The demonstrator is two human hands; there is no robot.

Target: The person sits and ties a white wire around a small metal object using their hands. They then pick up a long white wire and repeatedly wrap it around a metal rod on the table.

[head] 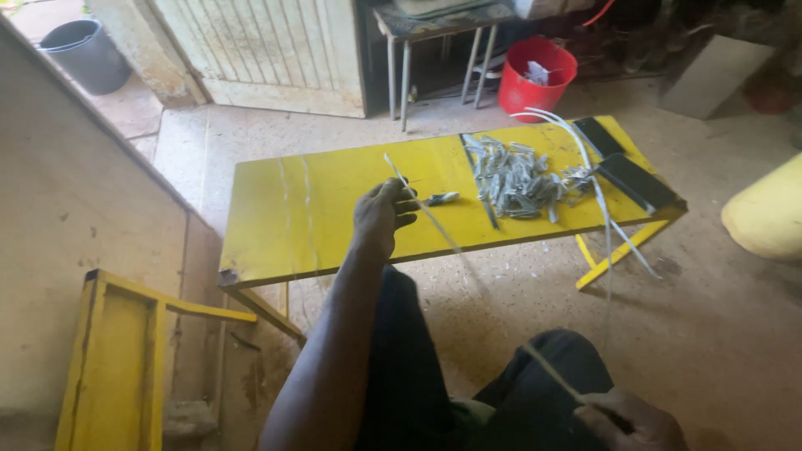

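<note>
2 hands: we grip 1 thin strip (pixel 434 219).
Left hand (pixel 381 215): frame centre, clamped on strip's upper end, over yellow table (pixel 276 225).
Right hand (pixel 628 420): lower right, closed on strip's lower end.
Strip pile (pixel 514 179): upper right of table.

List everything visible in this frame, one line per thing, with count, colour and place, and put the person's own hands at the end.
low table: one, yellow, centre of view on the dirt floor
pile of short strips: one heap, pale grey, right half of the table
dark flat pieces: two, black, right end of the table
long loose strips: a few, whitish, draped over the right end
bucket: one, red, behind the table
grey bucket: one, dark grey, top left
metal stool: one, grey, beside the red bucket
wooden frame: one, yellow, lower left
thin strip: one, pale, held between both hands
left hand: gripping the strip's far end
right hand: holding its near end
</note>
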